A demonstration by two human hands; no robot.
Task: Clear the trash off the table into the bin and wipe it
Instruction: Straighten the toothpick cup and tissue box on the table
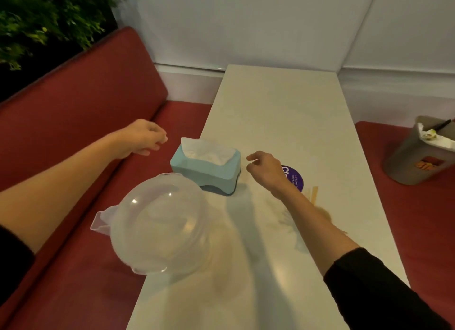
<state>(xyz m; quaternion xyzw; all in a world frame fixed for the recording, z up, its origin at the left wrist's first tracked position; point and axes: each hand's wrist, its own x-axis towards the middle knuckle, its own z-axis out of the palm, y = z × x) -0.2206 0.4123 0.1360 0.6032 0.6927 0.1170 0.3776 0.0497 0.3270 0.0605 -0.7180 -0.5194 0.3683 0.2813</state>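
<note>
While the left hand (145,138) and right hand (264,170) hover loosely curled, seemingly empty, flanking the tissue box (205,174) on the table (283,113), the bin (416,162) sits on the seat (418,219); steady the box, pinch the tissue (206,151).

The single head view looks forward and down, close over the table (283,113) from its near end.
</note>
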